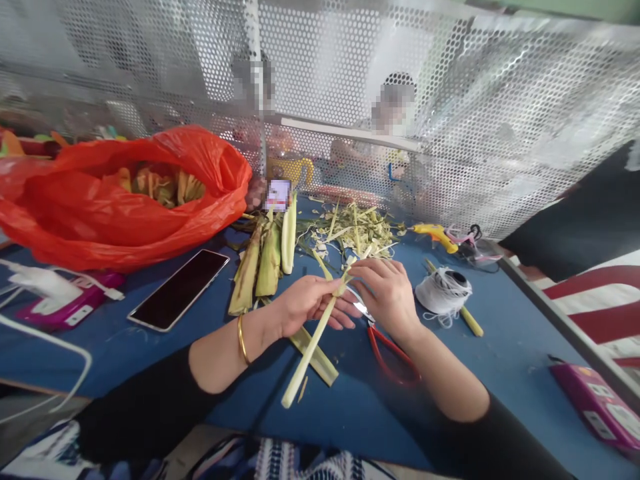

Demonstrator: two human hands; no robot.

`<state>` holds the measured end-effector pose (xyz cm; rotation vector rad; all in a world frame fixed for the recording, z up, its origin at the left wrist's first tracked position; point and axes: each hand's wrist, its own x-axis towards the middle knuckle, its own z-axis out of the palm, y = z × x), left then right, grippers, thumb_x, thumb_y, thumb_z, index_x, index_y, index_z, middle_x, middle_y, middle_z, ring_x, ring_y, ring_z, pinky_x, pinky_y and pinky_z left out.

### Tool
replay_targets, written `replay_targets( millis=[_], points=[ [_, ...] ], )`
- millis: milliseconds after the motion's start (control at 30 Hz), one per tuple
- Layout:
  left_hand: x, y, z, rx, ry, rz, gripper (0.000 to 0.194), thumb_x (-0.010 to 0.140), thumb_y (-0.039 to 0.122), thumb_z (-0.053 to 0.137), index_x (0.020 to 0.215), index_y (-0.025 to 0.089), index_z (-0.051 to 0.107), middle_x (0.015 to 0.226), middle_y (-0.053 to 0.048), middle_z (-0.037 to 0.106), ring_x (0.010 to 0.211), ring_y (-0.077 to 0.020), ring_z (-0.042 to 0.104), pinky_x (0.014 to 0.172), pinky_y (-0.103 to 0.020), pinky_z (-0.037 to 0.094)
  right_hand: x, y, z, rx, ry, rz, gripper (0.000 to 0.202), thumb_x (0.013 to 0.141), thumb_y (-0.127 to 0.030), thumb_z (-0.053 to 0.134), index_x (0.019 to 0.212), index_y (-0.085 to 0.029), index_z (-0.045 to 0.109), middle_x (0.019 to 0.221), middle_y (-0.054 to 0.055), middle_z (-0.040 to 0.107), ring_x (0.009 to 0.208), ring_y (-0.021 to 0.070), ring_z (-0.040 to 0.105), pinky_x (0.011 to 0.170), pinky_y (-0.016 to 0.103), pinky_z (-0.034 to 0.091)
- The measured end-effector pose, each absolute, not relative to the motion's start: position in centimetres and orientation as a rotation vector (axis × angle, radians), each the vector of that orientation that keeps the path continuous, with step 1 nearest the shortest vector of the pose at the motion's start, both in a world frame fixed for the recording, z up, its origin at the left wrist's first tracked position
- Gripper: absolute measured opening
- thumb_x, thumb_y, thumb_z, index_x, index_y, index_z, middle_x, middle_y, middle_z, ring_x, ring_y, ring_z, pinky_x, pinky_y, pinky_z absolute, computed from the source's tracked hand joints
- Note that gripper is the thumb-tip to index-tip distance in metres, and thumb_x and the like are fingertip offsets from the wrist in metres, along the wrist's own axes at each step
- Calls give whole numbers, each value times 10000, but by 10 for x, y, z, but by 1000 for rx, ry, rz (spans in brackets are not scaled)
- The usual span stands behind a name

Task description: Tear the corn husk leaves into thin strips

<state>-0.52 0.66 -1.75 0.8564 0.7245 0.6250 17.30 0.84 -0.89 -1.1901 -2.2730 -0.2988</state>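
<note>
A pale green leaf stalk (pixel 311 357) slants over the blue table, its upper end split into strips between my hands. My left hand (pixel 313 303) pinches it near the top, thumb above and fingers beneath. On the right, my right hand (pixel 387 293) has its fingers closed on the strips at the top of the stalk. A flat green leaf piece (pixel 320 360) lies on the table under the stalk. Red-handled pliers (pixel 387 360) lie beside and partly below my right hand.
Husk leaves (pixel 270 260) and a phone (pixel 180 290) lie left of my hands, by a red bag (pixel 200 227). Behind are leaf scraps (pixel 370 230) and a yellow glue gun (pixel 435 235); white string (pixel 443 291) is on the right. People sit beyond the perforated screen (pixel 330 73).
</note>
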Motion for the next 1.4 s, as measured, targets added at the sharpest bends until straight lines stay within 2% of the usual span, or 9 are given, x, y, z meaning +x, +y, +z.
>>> replay_targets(
  millis=[167,333,433,700,800,933,1067,1200,1400],
  points=[
    [-7,10,-16,749,769,701,367,943,314,425,892,63,687,859,-182,742,660,-201,710,567,-249,532,176,5,-3,-1101,-2246,-587,222,927,-164,474,839,-226,668,943,21,727,944,177,607,924,330,350],
    [-9,13,-13,711,858,803,332,932,304,455,971,68,685,950,-185,735,722,-200,715,441,-197,464,177,6,-5,-983,-2293,-661,253,903,-90,447,771,-198,634,675,9,656,649,137,562,904,321,357],
    [-10,14,-13,697,860,855,319,932,289,464,1014,84,695,970,-166,732,761,-185,714,430,-173,444,176,7,-7,-957,-2303,-674,239,908,-100,449,759,-192,612,624,7,630,597,137,532,852,308,358],
    [-12,14,-12,544,776,937,335,957,261,418,1046,96,696,1013,-133,723,488,-53,572,386,-147,404,173,11,-16,-1071,-2407,-296,251,932,-151,439,725,-192,574,598,-6,626,567,133,539,761,277,376],
    [-11,14,-11,471,719,903,348,966,249,388,1030,76,683,983,-140,724,538,-82,618,427,-164,460,173,11,-19,-1117,-2331,-239,192,926,-189,472,772,-199,586,643,8,648,633,160,573,758,291,394],
    [-7,12,-10,463,758,929,340,967,240,388,980,60,677,888,-129,730,638,-130,672,588,-219,547,167,3,-14,-1049,-2185,-375,149,911,-191,488,998,-189,610,924,81,686,855,207,604,797,339,402],
    [-2,10,-12,450,807,945,331,965,229,407,1023,55,683,783,-99,721,569,-96,628,567,-189,510,158,-7,-11,-815,-2306,-489,201,907,-130,471,1013,-201,626,886,54,685,796,174,589,792,340,393],
    [1,7,-18,502,771,932,311,952,251,454,1038,83,700,799,-91,725,581,-78,619,502,-147,444,151,-13,-16,-690,-2395,-633,203,910,-102,464,962,-178,645,812,35,686,769,159,585,834,341,399],
    [-2,10,-19,471,738,885,340,965,222,390,1001,73,694,813,-119,718,619,-110,643,552,-184,487,150,-13,-16,-473,-2498,-765,208,917,-104,465,868,-164,658,803,44,692,839,175,617,889,355,433]
  ],
)
